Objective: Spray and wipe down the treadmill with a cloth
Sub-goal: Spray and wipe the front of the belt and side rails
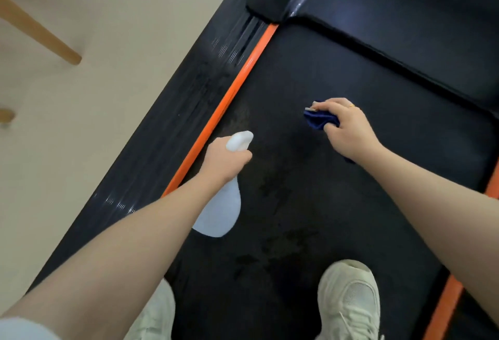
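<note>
L hand [226,162] – fingers gripping spray bottle [222,212] | R hand [344,126] – fingers clutching blue cloth [318,119] | over treadmill belt [310,74]

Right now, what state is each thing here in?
Spray bottle: held in the left hand, nozzle aimed forward over the belt.
Blue cloth: bunched in the right hand, above the belt.
Treadmill belt: dark blotches down its middle, apparently damp.
White shoes: standing on the belt.
</note>
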### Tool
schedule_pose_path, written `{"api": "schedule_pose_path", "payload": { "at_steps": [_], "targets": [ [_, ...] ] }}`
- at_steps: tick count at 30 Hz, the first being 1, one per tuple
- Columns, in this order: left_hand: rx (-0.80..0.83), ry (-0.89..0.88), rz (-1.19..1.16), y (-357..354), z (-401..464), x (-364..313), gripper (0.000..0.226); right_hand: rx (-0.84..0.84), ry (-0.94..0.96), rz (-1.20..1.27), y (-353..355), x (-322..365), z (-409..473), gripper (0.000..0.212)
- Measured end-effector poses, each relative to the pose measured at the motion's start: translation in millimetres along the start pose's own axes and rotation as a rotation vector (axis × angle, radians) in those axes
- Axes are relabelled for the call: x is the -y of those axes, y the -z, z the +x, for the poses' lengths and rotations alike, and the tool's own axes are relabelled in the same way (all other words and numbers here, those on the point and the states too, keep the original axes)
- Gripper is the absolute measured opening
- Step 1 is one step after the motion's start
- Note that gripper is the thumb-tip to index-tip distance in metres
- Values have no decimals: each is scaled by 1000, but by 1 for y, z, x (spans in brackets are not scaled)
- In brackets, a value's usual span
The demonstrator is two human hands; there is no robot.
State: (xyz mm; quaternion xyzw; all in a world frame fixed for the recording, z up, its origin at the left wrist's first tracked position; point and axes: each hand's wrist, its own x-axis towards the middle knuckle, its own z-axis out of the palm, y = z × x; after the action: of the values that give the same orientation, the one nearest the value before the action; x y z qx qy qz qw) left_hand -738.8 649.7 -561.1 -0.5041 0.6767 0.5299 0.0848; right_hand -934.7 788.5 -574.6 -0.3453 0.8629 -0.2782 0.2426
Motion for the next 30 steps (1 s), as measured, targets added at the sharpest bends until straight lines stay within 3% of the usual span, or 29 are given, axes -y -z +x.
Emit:
{"api": "schedule_pose_path", "payload": {
  "at_steps": [2,6,11,15,17,18,20,22,24,27,28,30],
  "targets": [
    [-99,31,-145,6,-7,5,51,54,-6,-65,-5,1,-14,51],
    [-252,11,-164,25,-2,10,20,117,-90,-252,-34,19,-3,54],
    [-241,-61,-212,54,19,11,34,72,-161,-429,-97,58,30,55],
    [-245,-72,-263,65,26,16,20,183,388,-578,-152,76,0,59],
    [-211,-108,-240,65,26,15,11,175,499,-625,-146,66,14,57],
    [-195,-120,-230,65,28,16,15,105,445,-639,-143,61,29,56],
    [-187,-120,-214,65,31,20,18,-61,145,-581,-136,60,61,56],
    [-198,-112,-198,65,35,25,18,-111,-38,-530,-140,70,68,56],
    [-195,-121,-174,65,35,26,15,-92,186,-546,-154,76,49,51],
    [-162,-137,-193,67,32,28,12,75,633,-654,-150,57,26,54],
    [-152,-131,-202,68,31,29,16,68,679,-684,-140,51,37,54],
    [-133,-126,-217,70,31,32,18,-64,453,-672,-126,50,64,50]
  ]
}}
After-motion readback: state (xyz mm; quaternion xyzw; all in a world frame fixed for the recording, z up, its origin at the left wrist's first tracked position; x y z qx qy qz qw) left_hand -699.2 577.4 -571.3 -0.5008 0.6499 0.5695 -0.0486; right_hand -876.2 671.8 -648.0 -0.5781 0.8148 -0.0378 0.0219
